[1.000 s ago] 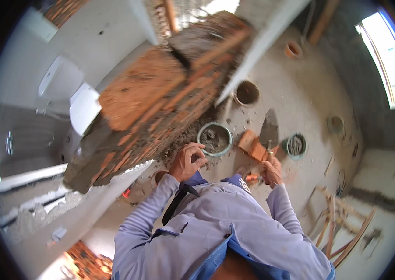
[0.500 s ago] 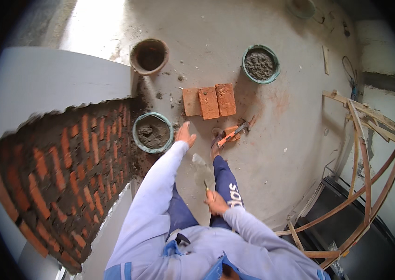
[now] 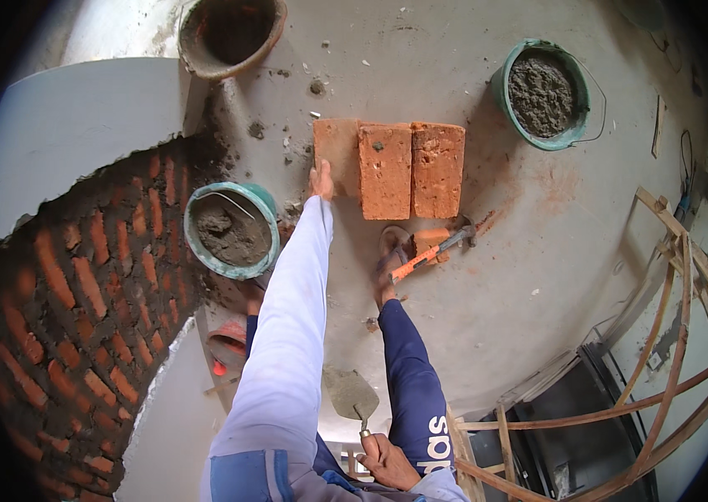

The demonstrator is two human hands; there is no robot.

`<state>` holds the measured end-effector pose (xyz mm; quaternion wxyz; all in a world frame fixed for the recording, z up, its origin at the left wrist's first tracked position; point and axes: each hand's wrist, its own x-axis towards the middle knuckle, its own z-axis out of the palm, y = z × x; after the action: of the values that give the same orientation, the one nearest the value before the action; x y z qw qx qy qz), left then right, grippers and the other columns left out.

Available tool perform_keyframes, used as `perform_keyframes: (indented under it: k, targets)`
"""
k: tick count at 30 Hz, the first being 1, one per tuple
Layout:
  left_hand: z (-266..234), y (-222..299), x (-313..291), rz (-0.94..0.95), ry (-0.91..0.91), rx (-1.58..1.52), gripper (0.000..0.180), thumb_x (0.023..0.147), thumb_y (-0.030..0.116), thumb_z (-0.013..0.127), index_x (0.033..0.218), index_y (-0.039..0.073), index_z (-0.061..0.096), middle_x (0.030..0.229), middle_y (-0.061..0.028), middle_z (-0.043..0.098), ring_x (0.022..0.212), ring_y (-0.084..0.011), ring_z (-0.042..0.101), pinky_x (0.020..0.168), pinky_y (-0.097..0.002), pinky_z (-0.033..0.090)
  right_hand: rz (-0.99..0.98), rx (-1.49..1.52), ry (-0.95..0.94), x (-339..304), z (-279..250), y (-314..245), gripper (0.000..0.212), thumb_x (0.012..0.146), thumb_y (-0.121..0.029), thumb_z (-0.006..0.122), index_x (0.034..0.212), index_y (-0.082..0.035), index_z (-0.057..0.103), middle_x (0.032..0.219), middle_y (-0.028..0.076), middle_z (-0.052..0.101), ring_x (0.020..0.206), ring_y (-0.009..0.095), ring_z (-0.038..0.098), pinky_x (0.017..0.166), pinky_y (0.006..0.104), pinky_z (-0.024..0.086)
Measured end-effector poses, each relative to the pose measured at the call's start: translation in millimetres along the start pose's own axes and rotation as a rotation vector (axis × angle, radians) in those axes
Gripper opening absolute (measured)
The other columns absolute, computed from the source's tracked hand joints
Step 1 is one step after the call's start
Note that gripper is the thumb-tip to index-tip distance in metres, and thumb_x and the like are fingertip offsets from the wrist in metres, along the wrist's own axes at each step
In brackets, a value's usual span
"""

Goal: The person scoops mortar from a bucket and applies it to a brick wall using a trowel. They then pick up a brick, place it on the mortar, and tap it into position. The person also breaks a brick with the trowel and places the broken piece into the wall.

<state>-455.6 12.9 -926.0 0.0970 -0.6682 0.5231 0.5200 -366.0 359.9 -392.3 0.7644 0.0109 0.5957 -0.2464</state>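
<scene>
3 bricks (image 3: pixel 387 167) side by side — trowel (image 3: pixel 351 393) nearer
</scene>
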Motion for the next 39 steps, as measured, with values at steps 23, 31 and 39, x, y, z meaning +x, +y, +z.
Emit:
perform_keyframes:
  k: [23,31,39]
  targets:
    - [-291,128,-391,0.187,-0.569,-0.656,0.046,0.073,0.024,0.084,0.107,-0.004,0.069,0.099,-0.0105,0.072,0.09,-0.0197,0.069,0.081,-0.0349,0.058,-0.679,0.415,0.455,-27,-43,-184,0.07,0.085,-0.012,0.067,0.145,-0.006,0.032,0.144,0.016,0.041,0.125,0.026,0.049,0.097,0.0365,0.047]
    - [-432,182,-632,0.844,-0.517,-1.041,0.076,0.083,0.037,0.077,0.142,0.004,0.043,0.13,-0.0088,0.059,0.116,-0.0168,0.058,0.098,-0.0338,0.048,-1.182,0.248,0.105,-175,93,-312,0.063,0.087,-0.01,0.063,0.142,-0.008,0.033,0.138,0.011,0.044,0.123,0.022,0.048,0.098,0.0362,0.045]
    - [-640,141,-711,0.709,-1.022,-1.056,0.07,0.088,0.031,0.073,0.145,0.007,0.041,0.137,-0.0096,0.054,0.12,-0.0193,0.056,0.101,-0.0357,0.047,-1.154,0.113,-0.223,-204,250,-352,0.046,0.089,-0.011,0.061,0.131,-0.01,0.042,0.131,0.009,0.05,0.12,0.023,0.053,0.099,0.039,0.047]
